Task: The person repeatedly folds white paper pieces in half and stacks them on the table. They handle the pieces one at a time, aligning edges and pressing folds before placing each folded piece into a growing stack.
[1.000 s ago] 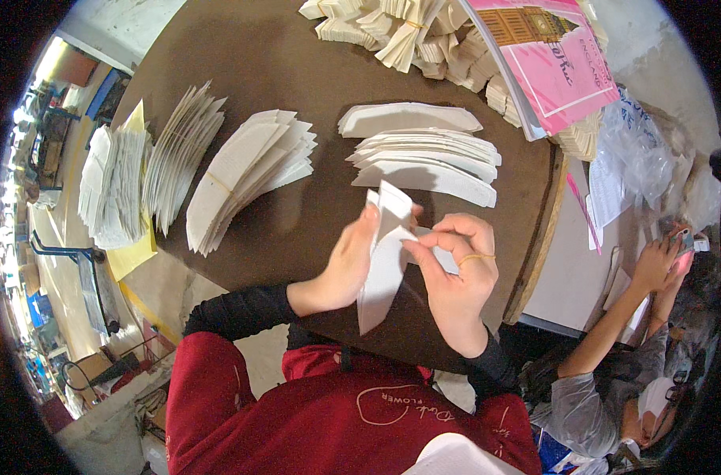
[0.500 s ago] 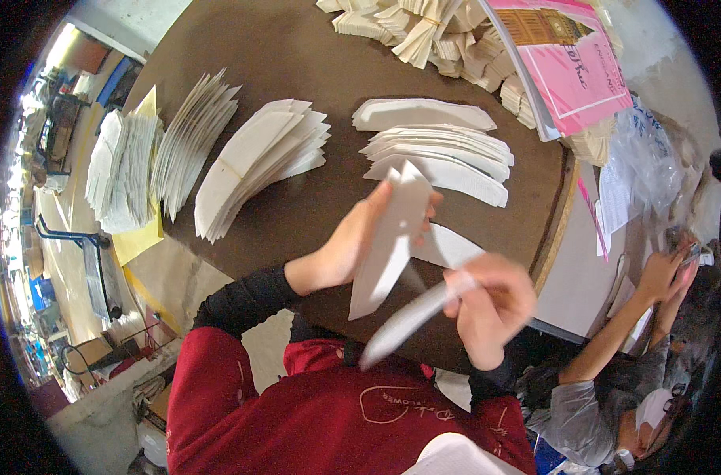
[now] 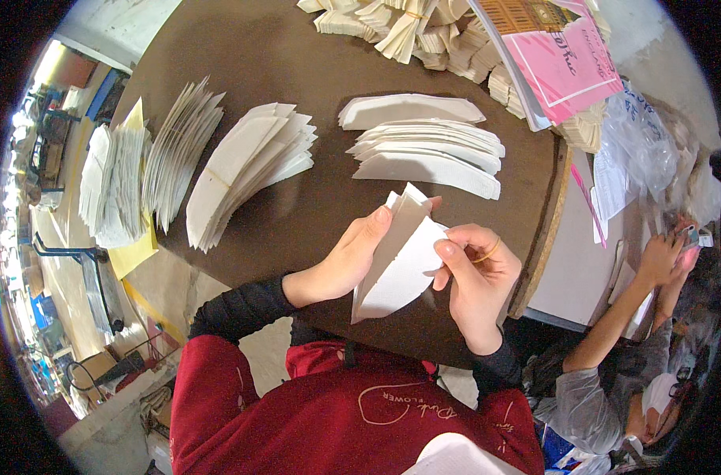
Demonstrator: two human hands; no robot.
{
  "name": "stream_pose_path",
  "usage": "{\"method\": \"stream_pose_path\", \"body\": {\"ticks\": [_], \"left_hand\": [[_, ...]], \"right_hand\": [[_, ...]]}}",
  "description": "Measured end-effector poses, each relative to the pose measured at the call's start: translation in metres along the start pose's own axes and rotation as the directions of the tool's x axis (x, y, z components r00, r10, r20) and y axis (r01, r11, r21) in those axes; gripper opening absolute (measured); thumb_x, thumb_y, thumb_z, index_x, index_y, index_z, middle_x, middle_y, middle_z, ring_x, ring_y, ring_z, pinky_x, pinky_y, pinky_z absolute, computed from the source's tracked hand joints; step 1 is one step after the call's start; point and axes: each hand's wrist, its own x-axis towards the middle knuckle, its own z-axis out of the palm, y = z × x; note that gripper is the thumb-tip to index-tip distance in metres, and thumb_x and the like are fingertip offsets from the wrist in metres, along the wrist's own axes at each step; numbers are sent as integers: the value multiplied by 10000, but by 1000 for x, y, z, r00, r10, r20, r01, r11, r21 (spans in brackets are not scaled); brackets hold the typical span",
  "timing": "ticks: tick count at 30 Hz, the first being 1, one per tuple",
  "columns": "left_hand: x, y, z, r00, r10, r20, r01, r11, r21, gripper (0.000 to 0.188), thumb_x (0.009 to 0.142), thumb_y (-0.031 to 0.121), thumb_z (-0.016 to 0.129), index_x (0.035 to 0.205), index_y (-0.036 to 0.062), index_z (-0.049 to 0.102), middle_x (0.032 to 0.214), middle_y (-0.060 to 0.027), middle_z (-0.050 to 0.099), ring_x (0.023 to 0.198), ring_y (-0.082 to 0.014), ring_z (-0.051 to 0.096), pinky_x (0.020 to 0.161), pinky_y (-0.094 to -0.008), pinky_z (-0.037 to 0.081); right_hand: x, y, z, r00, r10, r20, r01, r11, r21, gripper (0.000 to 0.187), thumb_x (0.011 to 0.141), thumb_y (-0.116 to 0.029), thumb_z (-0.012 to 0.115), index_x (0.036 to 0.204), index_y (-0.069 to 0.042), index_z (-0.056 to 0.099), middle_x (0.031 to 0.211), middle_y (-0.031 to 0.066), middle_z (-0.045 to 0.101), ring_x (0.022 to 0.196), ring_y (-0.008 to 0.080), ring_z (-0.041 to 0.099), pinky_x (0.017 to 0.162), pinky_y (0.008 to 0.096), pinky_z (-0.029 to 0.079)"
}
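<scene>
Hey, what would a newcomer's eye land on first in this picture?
Probably the bright pink booklet at upper right, overlapping bundles of cream paper. Next, perhaps, the white paper strips held by the left hand and right hand, front and centre. Fanned white stacks on the left of the brown table may draw the eye too.

The held strips look like matt white paper. The brown tabletop looks dull and smooth, the pink booklet smooth paper; the bag is crinkled clear plastic, the red garment matt cloth.
</scene>
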Motion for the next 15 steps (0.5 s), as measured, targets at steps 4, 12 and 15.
{"method": "stream_pose_path", "body": {"ticks": [4,12,15], "left_hand": [[-2,4,2,998,41,39,-41,999,-7,758,1031,588,285,1491,-15,327,1176,-87,617,1027,-147,603,880,-305,496],[-2,6,4,998,33,51,-34,999,17,753,1032,585,288,1477,-20,338,1158,-101,614,1015,-146,607,864,-291,496],[-1,5,6,999,43,28,-46,993,109,816,1013,635,213,1493,-16,325,1048,-119,661,908,-160,643,780,-296,522]], "right_hand": [[2,0,-1,995,103,5,-103,994,-46,108,880,7,711,976,47,683,781,71,673,547,76,582,470,196,446],[5,4,-2,992,122,13,-122,993,0,103,889,-25,716,968,34,687,760,56,672,530,68,570,464,186,430],[6,7,0,994,110,-9,-110,994,3,96,889,-16,713,966,34,687,761,56,672,533,69,574,464,185,434]]}}
